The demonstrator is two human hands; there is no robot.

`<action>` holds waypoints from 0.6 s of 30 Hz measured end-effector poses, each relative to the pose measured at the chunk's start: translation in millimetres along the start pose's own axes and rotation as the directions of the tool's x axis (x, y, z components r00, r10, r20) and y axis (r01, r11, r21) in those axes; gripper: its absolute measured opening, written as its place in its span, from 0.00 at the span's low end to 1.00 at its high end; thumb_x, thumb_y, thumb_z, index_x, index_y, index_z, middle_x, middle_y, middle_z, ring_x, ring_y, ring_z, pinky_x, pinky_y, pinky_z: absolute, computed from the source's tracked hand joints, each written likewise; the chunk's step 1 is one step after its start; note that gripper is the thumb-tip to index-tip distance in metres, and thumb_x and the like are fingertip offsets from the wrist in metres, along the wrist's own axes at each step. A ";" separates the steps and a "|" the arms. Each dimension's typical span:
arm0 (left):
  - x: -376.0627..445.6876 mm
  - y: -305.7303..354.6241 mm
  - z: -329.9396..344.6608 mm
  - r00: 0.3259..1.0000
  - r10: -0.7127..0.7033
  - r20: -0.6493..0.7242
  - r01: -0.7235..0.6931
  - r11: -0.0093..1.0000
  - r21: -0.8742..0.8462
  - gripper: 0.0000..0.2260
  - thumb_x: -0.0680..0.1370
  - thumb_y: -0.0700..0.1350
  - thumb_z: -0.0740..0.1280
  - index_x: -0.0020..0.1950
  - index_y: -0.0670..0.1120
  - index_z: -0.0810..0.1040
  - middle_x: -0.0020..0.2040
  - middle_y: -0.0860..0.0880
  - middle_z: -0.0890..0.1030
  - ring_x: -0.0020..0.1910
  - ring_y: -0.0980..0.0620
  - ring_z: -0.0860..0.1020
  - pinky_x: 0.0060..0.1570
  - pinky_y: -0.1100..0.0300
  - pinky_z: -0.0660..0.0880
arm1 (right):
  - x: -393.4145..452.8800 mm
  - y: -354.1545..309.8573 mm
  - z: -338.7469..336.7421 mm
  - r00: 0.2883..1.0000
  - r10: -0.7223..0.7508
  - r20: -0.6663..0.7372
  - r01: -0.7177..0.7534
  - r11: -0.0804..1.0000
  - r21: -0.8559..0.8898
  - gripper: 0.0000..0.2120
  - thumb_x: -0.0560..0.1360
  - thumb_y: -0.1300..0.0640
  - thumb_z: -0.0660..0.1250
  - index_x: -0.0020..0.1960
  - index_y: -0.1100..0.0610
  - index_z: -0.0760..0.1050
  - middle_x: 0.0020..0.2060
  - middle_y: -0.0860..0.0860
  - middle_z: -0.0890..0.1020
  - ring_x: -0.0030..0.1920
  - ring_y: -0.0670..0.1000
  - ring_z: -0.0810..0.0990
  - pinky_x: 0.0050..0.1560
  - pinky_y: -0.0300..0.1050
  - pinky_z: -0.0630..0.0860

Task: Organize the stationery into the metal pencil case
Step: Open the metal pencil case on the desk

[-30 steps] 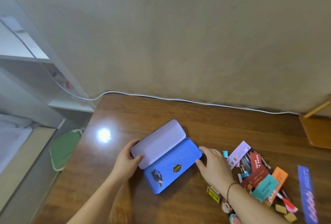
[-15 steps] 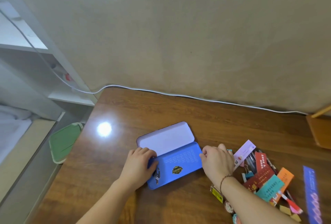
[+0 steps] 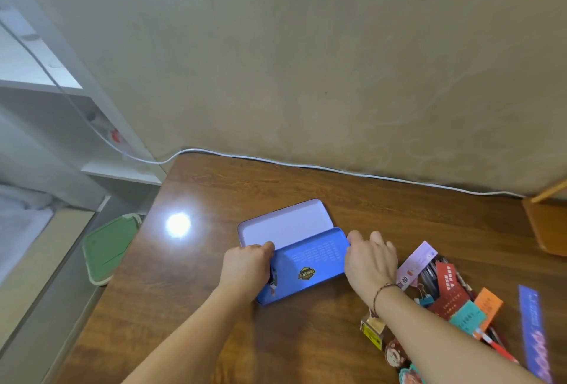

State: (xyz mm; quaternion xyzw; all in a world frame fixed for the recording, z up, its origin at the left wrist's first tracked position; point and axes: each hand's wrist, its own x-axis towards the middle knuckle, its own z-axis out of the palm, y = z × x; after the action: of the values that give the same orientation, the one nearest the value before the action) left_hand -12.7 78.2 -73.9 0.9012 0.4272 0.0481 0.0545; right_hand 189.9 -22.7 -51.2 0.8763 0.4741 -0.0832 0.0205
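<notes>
The pencil case (image 3: 303, 264) lies open near the middle of the tabletop (image 3: 383, 209), its blue half flat toward me and its pale half (image 3: 283, 225) laid back toward the wall, and I can see nothing inside it yet. Its long axis runs from near-left to far-right across my view. My left hand (image 3: 245, 267) clasps the near-left end, fingers (image 3: 265, 245) curled over the rim where the two halves meet; my right hand (image 3: 372, 261) presses against the far-right end, fingers bent around that corner. So both hands are closed on the case, one at each short end, holding it steady. The stationery (image 3: 454, 297) sits in a heap just beside my right wrist: paper tags, pens, a binder clip, small stickers, with a purple ruler (image 3: 532, 331) apart at the far right. I judge the right hand is much the nearer one for picking, and each long piece will likely need turning to match the case's slant before it drops in. A white cable (image 3: 337, 170) runs along the wall behind.
</notes>
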 end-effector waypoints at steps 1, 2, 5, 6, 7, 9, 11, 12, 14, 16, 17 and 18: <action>0.6 1.0 -1.1 0.999 0.002 -0.032 -0.002 1.000 -0.014 0.16 0.53 0.34 0.78 0.29 0.46 0.74 0.20 0.49 0.71 0.15 0.46 0.67 0.23 0.67 0.48 | 0.4 2.0 -1.5 0.999 0.024 -0.036 -0.020 0.996 0.086 0.03 0.77 0.56 0.59 0.49 0.49 0.70 0.35 0.46 0.74 0.42 0.48 0.71 0.38 0.44 0.68; 0.6 0.6 -1.6 0.997 0.008 -0.075 -0.011 0.999 -0.045 0.15 0.56 0.34 0.79 0.31 0.46 0.75 0.22 0.49 0.74 0.18 0.45 0.70 0.21 0.64 0.54 | 0.4 4.9 -3.7 0.997 0.061 -0.048 -0.050 0.976 0.214 0.03 0.77 0.55 0.60 0.49 0.49 0.69 0.36 0.46 0.73 0.39 0.46 0.73 0.34 0.42 0.69; 0.8 -4.0 -7.1 0.970 -0.160 -0.181 0.076 0.914 -0.398 0.08 0.71 0.37 0.74 0.39 0.50 0.79 0.38 0.52 0.81 0.33 0.49 0.77 0.30 0.58 0.72 | -13.1 16.7 -15.5 0.993 0.066 0.093 -0.110 0.773 0.625 0.17 0.74 0.61 0.67 0.56 0.45 0.65 0.36 0.46 0.77 0.34 0.43 0.77 0.28 0.32 0.68; 1.7 -4.2 -14.6 0.963 -0.243 -0.114 0.134 0.804 -0.580 0.10 0.74 0.37 0.73 0.40 0.52 0.80 0.41 0.53 0.81 0.34 0.53 0.77 0.33 0.60 0.74 | -23.0 21.4 -18.3 0.990 -0.009 0.141 -0.092 0.718 0.690 0.22 0.72 0.62 0.68 0.58 0.43 0.65 0.36 0.46 0.78 0.35 0.43 0.78 0.29 0.32 0.70; 2.2 -4.0 -23.4 0.956 -0.294 -0.020 0.181 0.641 -0.746 0.12 0.75 0.37 0.72 0.40 0.54 0.79 0.41 0.53 0.81 0.33 0.57 0.77 0.33 0.65 0.73 | -35.6 25.8 -20.5 0.980 -0.097 0.176 -0.063 0.686 0.725 0.24 0.70 0.62 0.69 0.57 0.41 0.66 0.37 0.47 0.80 0.36 0.42 0.79 0.32 0.33 0.73; 2.8 -6.6 -42.2 0.961 -0.256 0.108 0.215 0.438 -0.873 0.15 0.74 0.36 0.72 0.38 0.56 0.80 0.40 0.52 0.81 0.33 0.59 0.77 0.32 0.69 0.72 | -63.1 31.1 -22.8 0.946 -0.232 0.228 -0.020 0.657 0.754 0.18 0.66 0.58 0.70 0.52 0.42 0.73 0.40 0.45 0.82 0.39 0.41 0.80 0.41 0.39 0.77; 2.7 -5.7 -63.0 0.986 -0.030 0.163 0.156 0.505 -0.849 0.15 0.74 0.36 0.73 0.38 0.56 0.80 0.42 0.54 0.82 0.39 0.57 0.79 0.38 0.67 0.74 | -84.5 31.2 -28.0 0.927 -0.302 0.223 0.028 0.649 0.761 0.13 0.64 0.48 0.70 0.49 0.42 0.76 0.40 0.40 0.82 0.37 0.38 0.77 0.40 0.35 0.75; 2.4 -0.9 -72.3 0.972 0.101 0.214 0.125 0.548 -0.827 0.14 0.73 0.37 0.73 0.38 0.56 0.81 0.43 0.55 0.82 0.41 0.55 0.80 0.40 0.65 0.75 | -91.6 28.7 -31.2 0.919 -0.327 0.221 0.044 0.642 0.765 0.13 0.65 0.44 0.70 0.49 0.40 0.77 0.40 0.38 0.81 0.34 0.38 0.75 0.36 0.32 0.71; 1.1 16.8 -85.4 0.897 0.299 0.325 0.070 0.630 -0.773 0.10 0.72 0.40 0.75 0.40 0.56 0.81 0.43 0.57 0.82 0.40 0.54 0.80 0.40 0.61 0.77 | -101.1 17.9 -34.8 0.879 -0.400 0.258 0.055 0.625 0.779 0.13 0.67 0.41 0.69 0.51 0.40 0.77 0.37 0.37 0.80 0.31 0.37 0.73 0.32 0.29 0.69; -1.3 38.6 -88.9 0.832 0.402 0.382 -0.007 0.696 -0.718 0.11 0.70 0.45 0.77 0.43 0.60 0.79 0.43 0.60 0.82 0.40 0.60 0.79 0.39 0.65 0.76 | -109.9 5.9 -29.5 0.823 -0.455 0.340 -0.012 0.584 0.811 0.12 0.69 0.45 0.68 0.51 0.46 0.77 0.39 0.42 0.82 0.36 0.38 0.78 0.38 0.36 0.76; -3.4 47.2 -87.8 0.826 0.420 0.376 -0.051 0.720 -0.692 0.13 0.70 0.47 0.77 0.48 0.61 0.79 0.46 0.61 0.81 0.44 0.61 0.78 0.42 0.66 0.76 | -115.4 0.9 -24.0 0.821 -0.431 0.375 -0.078 0.566 0.821 0.12 0.70 0.48 0.68 0.52 0.49 0.77 0.41 0.46 0.84 0.41 0.42 0.81 0.43 0.42 0.79; -6.9 53.1 -84.4 0.845 0.415 0.338 -0.107 0.750 -0.653 0.15 0.70 0.50 0.76 0.53 0.61 0.78 0.50 0.62 0.81 0.50 0.62 0.77 0.49 0.65 0.75 | -121.2 -2.6 -16.3 0.837 -0.372 0.402 -0.157 0.540 0.827 0.11 0.71 0.52 0.68 0.53 0.51 0.77 0.42 0.48 0.85 0.42 0.45 0.83 0.43 0.45 0.80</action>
State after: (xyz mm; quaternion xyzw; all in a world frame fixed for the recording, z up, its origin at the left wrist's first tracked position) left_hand 12.3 44.3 16.7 0.8707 0.2278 -0.0254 0.4351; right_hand 124.8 -119.7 -15.0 0.6852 0.4061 -0.5396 -0.2727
